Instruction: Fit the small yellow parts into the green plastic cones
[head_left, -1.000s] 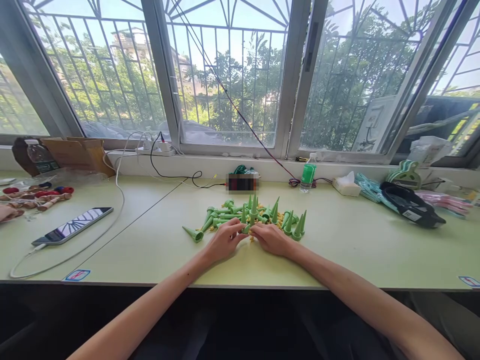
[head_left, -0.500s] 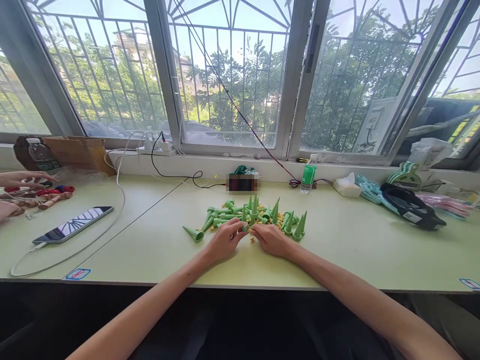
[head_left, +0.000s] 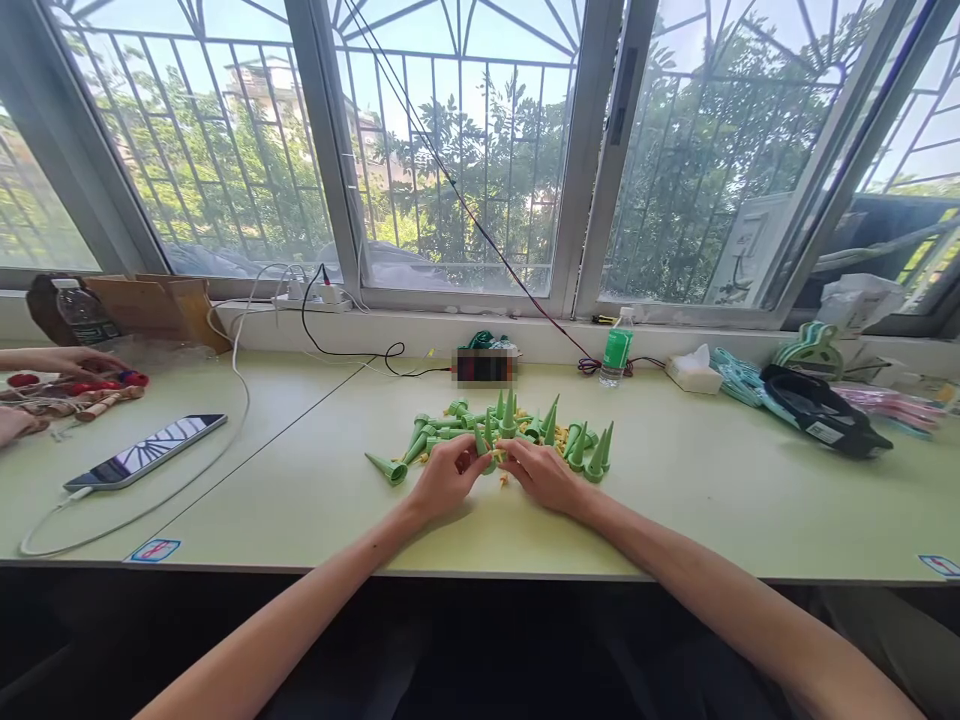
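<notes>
My left hand [head_left: 448,480] is closed on a green cone [head_left: 482,450], its tip pointing up. Right beside it, my right hand [head_left: 546,476] pinches a small yellow piece [head_left: 501,456] at the cone's lower end. Behind and around both hands lies a pile of green cones [head_left: 431,434] mixed with small yellow pieces; some cones stand upright, others lie on their sides. One loose yellow piece [head_left: 504,480] rests on the table between my wrists.
A phone [head_left: 146,450] with a white cable lies on the table [head_left: 300,500] at left, near another person's hands [head_left: 75,361] and red beads. A bottle [head_left: 616,348], tissue box [head_left: 694,370] and black strapped item [head_left: 825,415] stand toward the back right.
The green cone in my left hand has turned from end-on to tip up. My hands remain close together. The other person's hand at far left has shifted slightly over the beads.
</notes>
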